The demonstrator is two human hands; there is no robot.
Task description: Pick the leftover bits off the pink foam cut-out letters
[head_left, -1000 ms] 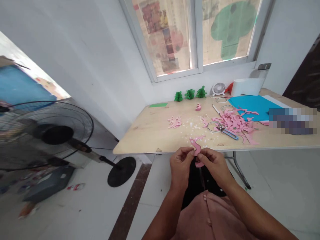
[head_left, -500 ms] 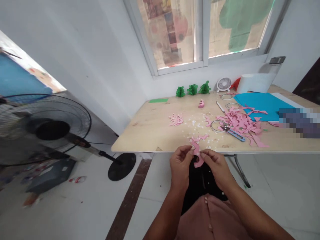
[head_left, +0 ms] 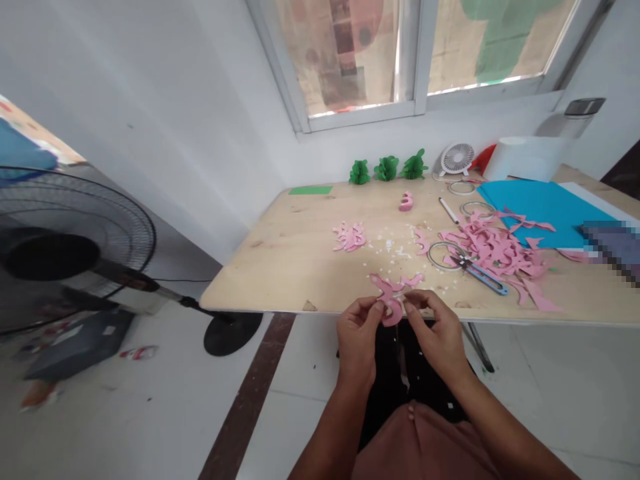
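Over the near edge of one table [head_left: 280, 267], two forearms reach forward, left hand [head_left: 361, 330] and right hand [head_left: 436, 328] angled inward. Between their fingertips is one curved pink cutout [head_left: 394, 311], long axis running away from the body, far end tipping left. Left fingers clamp it; right fingers' grip, I cannot tell. Beyond them: three green paper ornaments [head_left: 387, 169]; rightward, three rings [head_left: 431, 251].

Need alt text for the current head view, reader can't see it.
A person's left hand pinches a curved pink cutout at the near edge of a table, with the right hand close beside it. Pink scraps and blue-handled snips lie to the right; three green shapes stand along the back.
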